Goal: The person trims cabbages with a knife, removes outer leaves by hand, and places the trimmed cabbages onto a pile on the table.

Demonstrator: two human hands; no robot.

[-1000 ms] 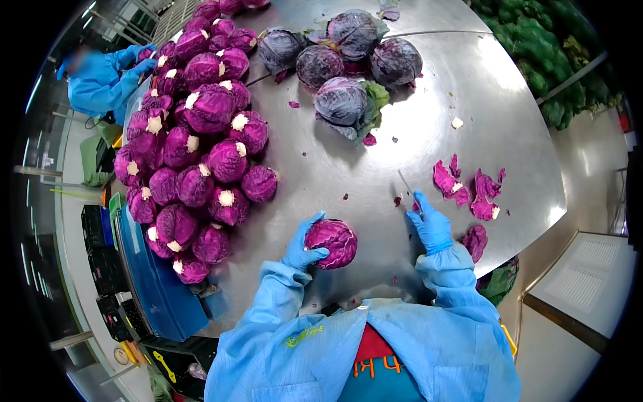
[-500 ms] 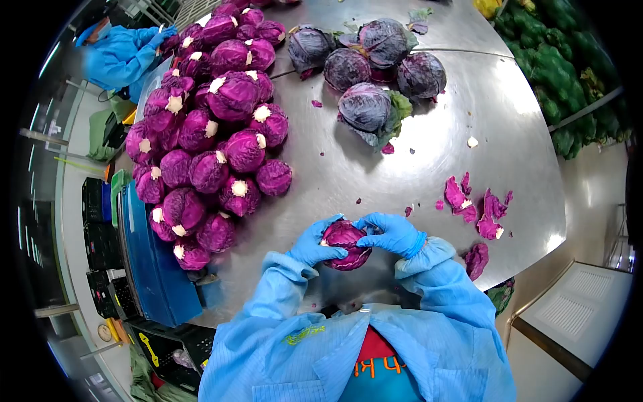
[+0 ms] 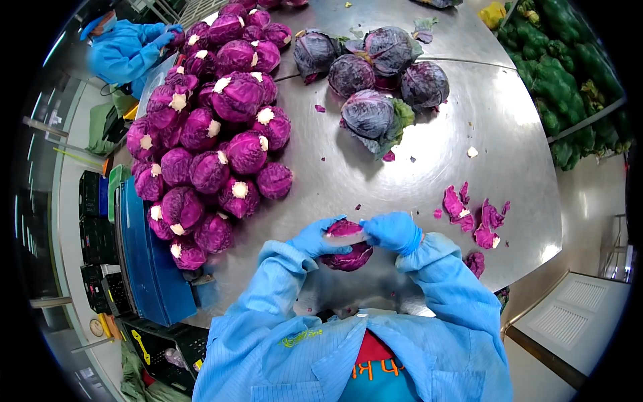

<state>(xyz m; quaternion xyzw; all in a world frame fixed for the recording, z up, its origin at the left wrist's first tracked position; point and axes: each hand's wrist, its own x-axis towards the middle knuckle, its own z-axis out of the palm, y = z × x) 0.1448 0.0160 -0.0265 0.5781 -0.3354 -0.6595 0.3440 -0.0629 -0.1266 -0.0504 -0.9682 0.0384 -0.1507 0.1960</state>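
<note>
In the head view, my gloved left hand point(image 3: 313, 238) is wrapped round the left side of a small trimmed red cabbage point(image 3: 349, 260), just above the metal table. My gloved right hand point(image 3: 394, 232) is closed round the handle of a knife, the handle itself hidden in the fingers. The pale blade of the knife point(image 3: 345, 238) lies across the cabbage and points toward my left hand. Beyond my hands, several untrimmed red cabbages point(image 3: 368, 115) with dark outer leaves sit on the table. A big pile of trimmed purple cabbages point(image 3: 238, 97) rises at the left.
Torn purple leaf scraps point(image 3: 487, 224) lie on the steel table point(image 3: 305, 174) to the right. Green net sacks point(image 3: 559, 74) stand beyond its right edge. A blue bin point(image 3: 151, 268) and black crates point(image 3: 97, 234) are at left. A co-worker in blue point(image 3: 124, 53) is at far left.
The knife blade now shows across the cabbage. My right hand has turned into a fist on the handle; before, its fingers were on the cabbage. The view has shifted slightly.
</note>
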